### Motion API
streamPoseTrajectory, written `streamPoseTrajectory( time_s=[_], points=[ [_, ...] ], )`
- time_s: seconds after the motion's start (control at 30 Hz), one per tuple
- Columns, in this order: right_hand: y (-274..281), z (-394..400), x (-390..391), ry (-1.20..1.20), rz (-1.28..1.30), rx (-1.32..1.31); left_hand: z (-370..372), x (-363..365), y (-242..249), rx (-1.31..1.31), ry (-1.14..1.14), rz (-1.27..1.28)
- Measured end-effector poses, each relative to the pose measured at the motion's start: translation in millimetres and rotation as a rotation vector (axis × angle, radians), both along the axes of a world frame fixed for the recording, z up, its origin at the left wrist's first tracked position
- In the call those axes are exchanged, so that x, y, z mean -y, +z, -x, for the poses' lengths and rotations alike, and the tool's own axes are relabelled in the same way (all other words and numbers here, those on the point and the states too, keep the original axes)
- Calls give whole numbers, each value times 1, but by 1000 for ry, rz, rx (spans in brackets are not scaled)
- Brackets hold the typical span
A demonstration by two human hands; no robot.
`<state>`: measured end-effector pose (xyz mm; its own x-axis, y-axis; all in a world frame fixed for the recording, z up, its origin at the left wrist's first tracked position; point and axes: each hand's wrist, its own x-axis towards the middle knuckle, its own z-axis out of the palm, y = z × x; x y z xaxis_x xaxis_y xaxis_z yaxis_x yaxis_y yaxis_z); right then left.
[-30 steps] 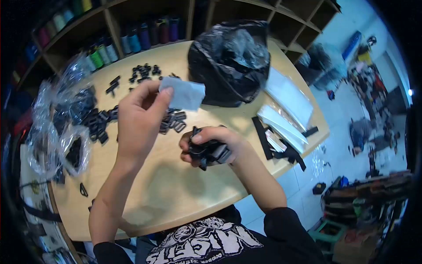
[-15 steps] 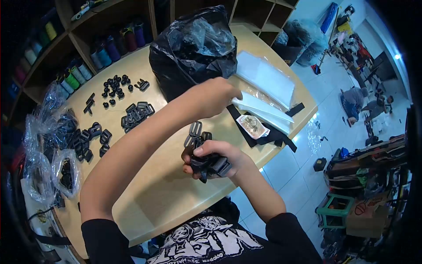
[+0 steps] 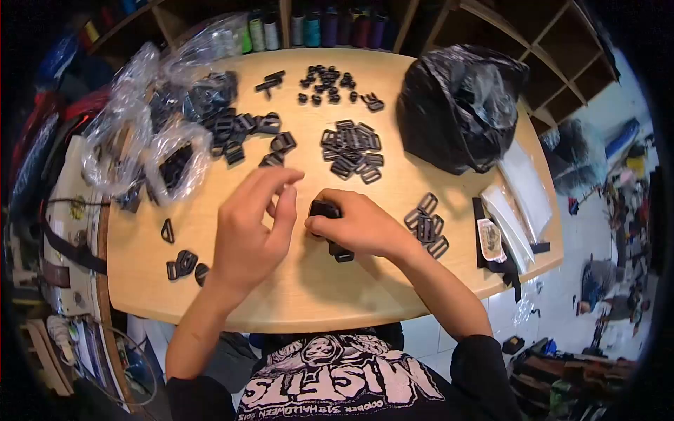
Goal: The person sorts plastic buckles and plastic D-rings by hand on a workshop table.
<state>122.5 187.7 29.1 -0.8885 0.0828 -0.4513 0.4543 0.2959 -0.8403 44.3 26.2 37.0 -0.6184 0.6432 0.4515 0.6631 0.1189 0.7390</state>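
Note:
My right hand (image 3: 358,223) is closed around a few black plastic buckles (image 3: 324,208), close over the middle of the table; its fingers hide part of them. To its left, my left hand (image 3: 254,228) is raised with thumb and fingers apart and nothing visible between them. Beyond the hands lies a pile of black strap sliders (image 3: 351,149). A smaller group of sliders (image 3: 426,228) is to the right of my right hand. Several black buckles (image 3: 242,133) are scattered past my left hand, and a few black pieces (image 3: 184,262) lie left of its wrist.
Small round black parts (image 3: 327,83) sit at the table's far side. A black plastic bag (image 3: 460,112) stands at the back right, near white sheets (image 3: 507,224) and a small packet (image 3: 490,238). Clear plastic bags (image 3: 126,140) crowd the left. Thread spools (image 3: 312,29) fill the shelf behind.
My left hand has come back from the right side near the black bag to the left of my right hand. The view has turned left. My right hand still holds buckles.

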Motion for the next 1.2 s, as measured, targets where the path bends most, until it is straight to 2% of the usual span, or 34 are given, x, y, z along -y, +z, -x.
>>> streamPoseTrajectory(
  time_s=[0.03, 0.1, 0.17, 0.23, 0.4, 0.53, 0.8, 0.87, 0.9, 0.97, 1.03, 1.1, 1.17, 1.2],
  points=[
    [-12, 5, 10, 19, -3, 4, -3, 10, -13, 16, 46, 7],
    [-46, 4, 29, -32, -585, -580, -10, 24, -36, 37, 104, 9],
    [-44, 0, 43, -6, -640, -542, -18, 30, -51, 181, 136, 24],
    [-49, -5, 51, 10, -754, -639, -22, 32, -53, 194, 150, 63],
    [-51, -7, 53, 32, -769, -646, -17, 38, -61, 177, 47, 79],
    [-51, -11, 49, 5, -712, -727, -20, 36, -64, 92, 32, 96],
    [-56, -19, 41, -43, -539, -839, -17, 37, -66, 92, -3, 108],
    [-56, -20, 37, -125, -348, -856, -16, 36, -66, 79, -19, 99],
    [-56, -20, 34, -124, -349, -854, -16, 36, -64, 91, -11, 109],
    [-56, -23, 29, -247, -124, -755, -16, 36, -64, 107, -5, 122],
    [-53, -26, 27, -285, -52, -688, -16, 36, -65, 125, -5, 134],
    [-56, -30, 24, -384, 129, -536, -14, 39, -65, 135, 2, 134],
    [-57, -33, 22, -401, 77, -558, -13, 39, -64, 143, 12, 134],
    [-52, -34, 22, -463, 191, -499, -13, 39, -63, 148, 7, 135]
  ],
)
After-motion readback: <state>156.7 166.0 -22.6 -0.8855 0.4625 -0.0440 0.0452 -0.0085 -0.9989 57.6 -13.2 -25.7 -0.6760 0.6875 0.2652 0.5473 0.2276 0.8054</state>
